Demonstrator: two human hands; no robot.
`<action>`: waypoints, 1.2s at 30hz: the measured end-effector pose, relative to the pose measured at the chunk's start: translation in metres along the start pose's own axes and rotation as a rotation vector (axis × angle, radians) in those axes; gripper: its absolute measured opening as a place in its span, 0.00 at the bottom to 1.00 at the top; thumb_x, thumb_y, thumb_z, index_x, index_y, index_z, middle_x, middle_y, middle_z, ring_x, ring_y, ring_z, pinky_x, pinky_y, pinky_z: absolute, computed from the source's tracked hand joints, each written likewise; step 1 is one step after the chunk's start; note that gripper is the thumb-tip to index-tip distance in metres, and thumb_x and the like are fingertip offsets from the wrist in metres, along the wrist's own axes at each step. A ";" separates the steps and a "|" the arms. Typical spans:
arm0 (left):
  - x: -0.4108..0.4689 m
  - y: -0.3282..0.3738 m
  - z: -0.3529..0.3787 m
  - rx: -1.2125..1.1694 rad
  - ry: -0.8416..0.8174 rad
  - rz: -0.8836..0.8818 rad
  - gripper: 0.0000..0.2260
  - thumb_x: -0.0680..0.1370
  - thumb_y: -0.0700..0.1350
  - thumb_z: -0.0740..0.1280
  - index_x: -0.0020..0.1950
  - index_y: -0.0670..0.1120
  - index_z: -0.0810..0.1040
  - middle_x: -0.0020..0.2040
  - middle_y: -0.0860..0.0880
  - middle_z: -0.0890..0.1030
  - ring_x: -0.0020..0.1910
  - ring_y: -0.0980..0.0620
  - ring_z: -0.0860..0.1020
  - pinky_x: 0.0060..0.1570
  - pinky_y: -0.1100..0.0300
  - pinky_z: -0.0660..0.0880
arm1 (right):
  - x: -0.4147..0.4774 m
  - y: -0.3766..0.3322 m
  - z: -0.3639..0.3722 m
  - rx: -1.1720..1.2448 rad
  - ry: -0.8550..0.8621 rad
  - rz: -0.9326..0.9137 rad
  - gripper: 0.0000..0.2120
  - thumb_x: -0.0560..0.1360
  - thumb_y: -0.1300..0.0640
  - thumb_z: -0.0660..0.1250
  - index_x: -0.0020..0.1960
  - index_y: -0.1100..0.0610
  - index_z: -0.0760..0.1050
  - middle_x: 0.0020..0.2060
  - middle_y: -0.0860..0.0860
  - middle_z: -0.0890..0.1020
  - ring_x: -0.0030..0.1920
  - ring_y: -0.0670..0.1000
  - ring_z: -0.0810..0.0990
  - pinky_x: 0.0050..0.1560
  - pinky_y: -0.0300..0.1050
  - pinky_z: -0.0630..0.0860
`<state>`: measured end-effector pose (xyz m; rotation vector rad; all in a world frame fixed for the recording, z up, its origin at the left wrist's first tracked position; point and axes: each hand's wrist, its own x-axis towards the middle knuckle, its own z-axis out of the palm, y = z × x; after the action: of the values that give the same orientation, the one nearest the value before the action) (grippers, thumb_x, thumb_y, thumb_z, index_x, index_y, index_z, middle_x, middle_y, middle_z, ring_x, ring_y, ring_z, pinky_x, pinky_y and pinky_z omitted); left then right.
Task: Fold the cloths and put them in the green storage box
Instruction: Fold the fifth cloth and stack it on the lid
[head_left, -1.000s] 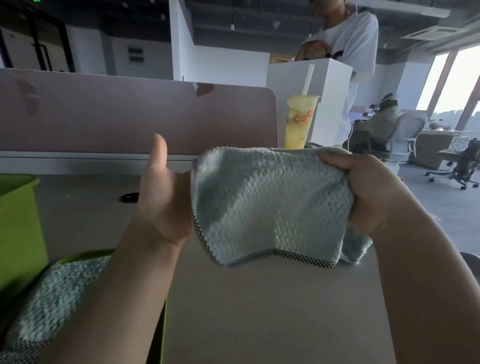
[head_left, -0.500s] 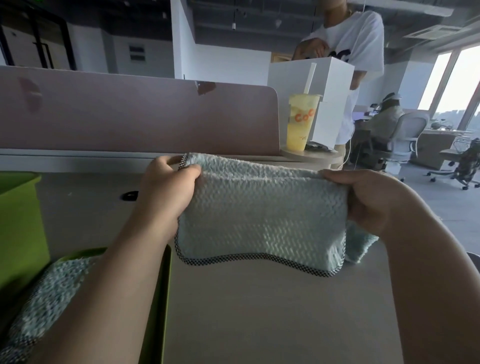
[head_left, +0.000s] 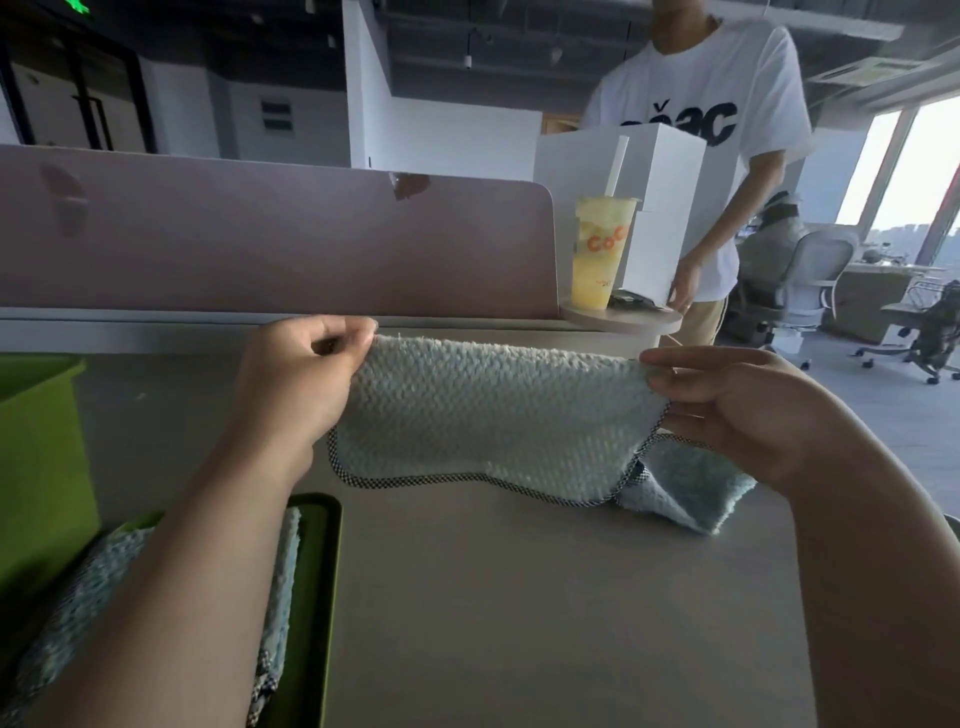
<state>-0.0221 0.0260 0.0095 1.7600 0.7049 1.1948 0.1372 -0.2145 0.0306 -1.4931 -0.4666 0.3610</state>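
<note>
Your left hand (head_left: 301, 384) and right hand (head_left: 737, 410) pinch top corners of the cloth (head_left: 493, 415), stretched sideways, up-right of the green storage box (head_left: 326, 551); left hand nearer it.

A single wide-angle camera worn on the head looks forward and down along the wearer's forearms. The left hand (head_left: 306, 379) and right hand (head_left: 737, 410) sit mid-frame, close to the lens, with the cloth (head_left: 493, 415) between them at centre. The table (head_left: 545, 623) fills the lower half, up to a partition (head_left: 260, 244) crossing the frame just above the hands. The green storage box (head_left: 332, 597) is cut off by the lower left corner. Past the partition, the view reaches deep into an office, to a standing person (head_left: 727, 156) cropped by the top edge and windows (head_left: 924, 166) at far right.
</note>
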 end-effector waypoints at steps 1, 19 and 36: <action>0.001 -0.001 -0.001 0.015 -0.018 -0.015 0.08 0.78 0.44 0.67 0.56 0.49 0.82 0.39 0.61 0.77 0.37 0.66 0.73 0.36 0.73 0.65 | -0.001 0.000 -0.001 -0.026 -0.014 -0.017 0.13 0.71 0.74 0.66 0.49 0.60 0.81 0.35 0.51 0.84 0.41 0.50 0.82 0.47 0.43 0.80; 0.010 -0.013 -0.006 0.108 -0.011 -0.005 0.10 0.70 0.39 0.75 0.40 0.53 0.79 0.39 0.52 0.82 0.39 0.52 0.80 0.47 0.59 0.74 | 0.007 0.007 -0.003 -0.292 0.139 -0.193 0.16 0.70 0.74 0.68 0.52 0.59 0.81 0.41 0.55 0.83 0.38 0.50 0.81 0.39 0.36 0.79; -0.026 0.045 0.004 -0.065 -0.166 0.223 0.07 0.73 0.46 0.73 0.41 0.54 0.75 0.36 0.56 0.81 0.31 0.68 0.76 0.29 0.77 0.66 | 0.002 0.006 0.025 -1.222 -0.218 -0.023 0.10 0.75 0.57 0.68 0.55 0.58 0.80 0.50 0.54 0.82 0.55 0.57 0.79 0.54 0.48 0.75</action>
<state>-0.0295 -0.0173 0.0376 1.8938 0.3755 1.1867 0.1267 -0.1919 0.0250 -2.6334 -0.9728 0.2076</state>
